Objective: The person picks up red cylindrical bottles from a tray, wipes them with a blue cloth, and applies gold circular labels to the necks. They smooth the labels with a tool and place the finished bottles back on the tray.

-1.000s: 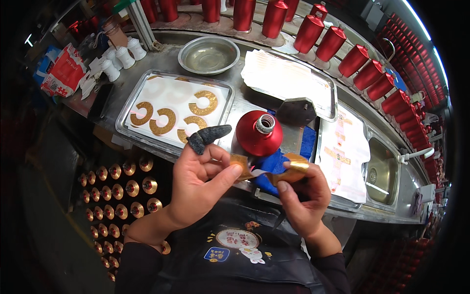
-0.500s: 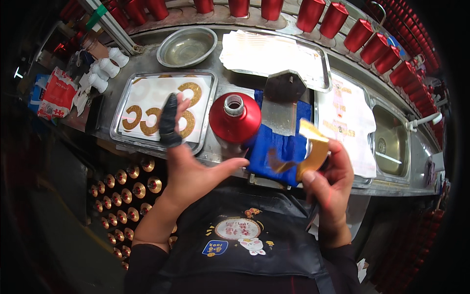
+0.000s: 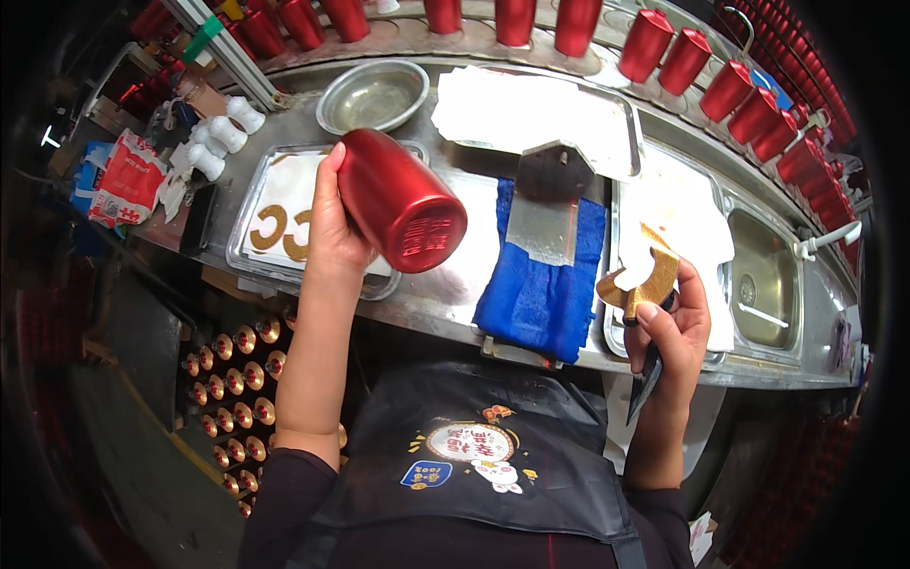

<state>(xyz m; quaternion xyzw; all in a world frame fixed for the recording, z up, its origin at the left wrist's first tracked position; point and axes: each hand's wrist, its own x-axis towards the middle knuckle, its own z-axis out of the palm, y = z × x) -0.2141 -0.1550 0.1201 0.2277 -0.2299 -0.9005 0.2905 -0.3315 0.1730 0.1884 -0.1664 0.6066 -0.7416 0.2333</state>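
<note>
My left hand (image 3: pixel 334 228) is wrapped round a red metallic bottle (image 3: pixel 393 194), lifted off the counter and tilted so that its base faces me; the neck is hidden. Between thumb and fingers of my right hand (image 3: pixel 678 327) is a curved gold decal (image 3: pixel 654 284). A dark, pointed blade-like tool (image 3: pixel 646 384) also sticks out below that hand. Between my hands lies a blue cloth (image 3: pixel 536 318), draped over a metal stand (image 3: pixel 555 173) with a dark upright plate. Left of it, behind my left hand, a tray (image 3: pixel 245 190) bears gold C-shaped decals on white sheets.
A metal bowl (image 3: pixel 373 98) stands at the back, beside a tray of white sheets (image 3: pixel 502 109). Printed sheets (image 3: pixel 697 247) and a sink (image 3: pixel 763 284) are on the right. Red bottles (image 3: pixel 515 21) line the curved conveyor behind. White figurines (image 3: pixel 226 133) stand far left.
My left hand, open beside the upright bottle before, has grasped it, raised it and tipped it over. My right hand has moved a little right with the gold decal.
</note>
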